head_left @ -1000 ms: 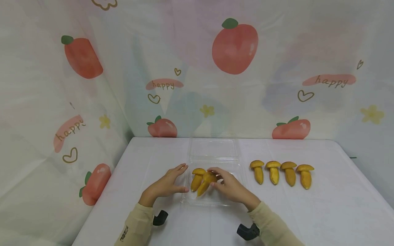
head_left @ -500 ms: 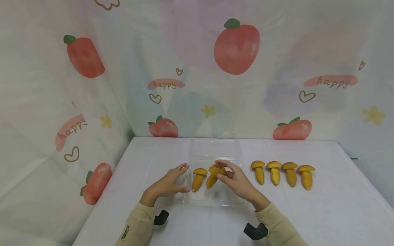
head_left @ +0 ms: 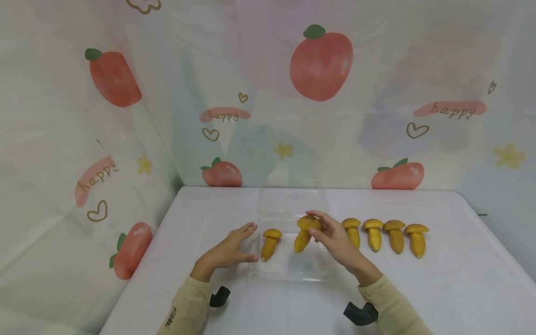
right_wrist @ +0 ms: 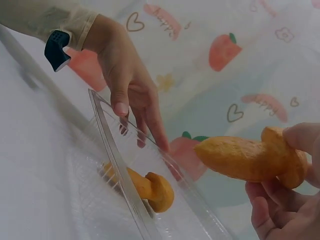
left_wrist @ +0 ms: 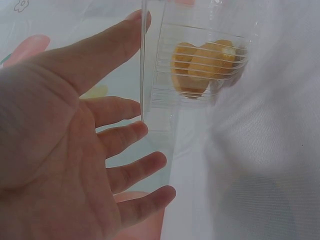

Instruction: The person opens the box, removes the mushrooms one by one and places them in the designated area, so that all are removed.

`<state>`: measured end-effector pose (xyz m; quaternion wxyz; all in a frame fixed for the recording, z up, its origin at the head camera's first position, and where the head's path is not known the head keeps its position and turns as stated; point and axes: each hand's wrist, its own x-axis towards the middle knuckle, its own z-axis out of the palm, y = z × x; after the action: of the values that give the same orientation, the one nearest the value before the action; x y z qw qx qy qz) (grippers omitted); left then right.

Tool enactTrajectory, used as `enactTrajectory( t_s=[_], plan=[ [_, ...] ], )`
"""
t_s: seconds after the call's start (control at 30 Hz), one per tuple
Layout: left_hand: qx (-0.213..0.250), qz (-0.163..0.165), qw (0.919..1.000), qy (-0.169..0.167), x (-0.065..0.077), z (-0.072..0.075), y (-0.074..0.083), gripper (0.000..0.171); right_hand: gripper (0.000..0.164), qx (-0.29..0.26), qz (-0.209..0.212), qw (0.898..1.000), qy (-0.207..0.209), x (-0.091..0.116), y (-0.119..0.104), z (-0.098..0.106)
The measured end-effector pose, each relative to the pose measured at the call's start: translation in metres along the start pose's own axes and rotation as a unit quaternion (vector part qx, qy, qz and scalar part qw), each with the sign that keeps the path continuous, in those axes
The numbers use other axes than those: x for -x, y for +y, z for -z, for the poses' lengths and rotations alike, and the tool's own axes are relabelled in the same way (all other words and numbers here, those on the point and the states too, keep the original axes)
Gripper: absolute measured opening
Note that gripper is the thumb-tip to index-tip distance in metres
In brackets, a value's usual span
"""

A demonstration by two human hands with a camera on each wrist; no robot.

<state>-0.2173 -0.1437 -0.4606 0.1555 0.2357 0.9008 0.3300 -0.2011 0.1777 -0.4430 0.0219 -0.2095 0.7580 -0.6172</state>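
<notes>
My right hand [head_left: 337,239] pinches a yellow-brown mushroom [right_wrist: 240,157] by its cap, stem hanging down, over the right part of a clear plastic clamshell box [head_left: 289,274]. A second mushroom [head_left: 270,245] lies in the left part of the box; the left wrist view shows it through the ribbed wall. At the box's left side my left hand [head_left: 226,251] has its fingers spread, with thumb and fingertips right at the rim [left_wrist: 144,65]. The box's lid [head_left: 291,201] is folded back, away from me.
Several more mushrooms [head_left: 395,237] lie in a row on the white tablecloth [head_left: 452,288], right of the box; my right hand partly overlaps the nearest one. Behind the table hangs a fruit-printed cloth [head_left: 360,130]. A dark curved piece [head_left: 361,314] sits at each wrist.
My right hand has lifted the mushroom from beside the other one and carried it rightward across the box. My left hand has stayed in place at the box's left side.
</notes>
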Motion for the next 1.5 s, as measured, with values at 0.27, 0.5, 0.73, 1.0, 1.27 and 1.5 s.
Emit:
enactTrajectory(
  t_s=[0.27,0.5,0.73,1.0,1.27,1.5],
  plan=[
    [-0.001,-0.001,1.0,-0.002,-0.001,0.0,0.0,0.088,0.043,-0.011,0.0,1.0,-0.002,0.006,0.002,0.008],
    [0.002,-0.005,1.0,-0.003,-0.001,0.0,0.0,0.088,0.044,0.003,-0.01,1.0,0.001,0.011,0.005,0.012],
    [0.002,-0.006,1.0,-0.004,-0.001,0.0,-0.001,0.088,0.045,0.005,-0.017,1.0,-0.001,0.017,0.007,0.018],
    [0.008,-0.004,1.0,-0.003,-0.001,-0.001,-0.002,0.088,0.046,0.02,-0.024,0.999,0.015,0.025,0.007,0.025],
    [0.007,-0.004,1.0,-0.002,-0.001,-0.001,-0.002,0.088,0.042,0.038,0.002,0.999,0.035,0.031,0.01,0.03],
    [0.006,-0.011,0.9999,-0.006,-0.002,-0.001,-0.002,0.087,0.039,0.029,0.021,0.999,0.036,0.036,0.012,0.038]
  ],
)
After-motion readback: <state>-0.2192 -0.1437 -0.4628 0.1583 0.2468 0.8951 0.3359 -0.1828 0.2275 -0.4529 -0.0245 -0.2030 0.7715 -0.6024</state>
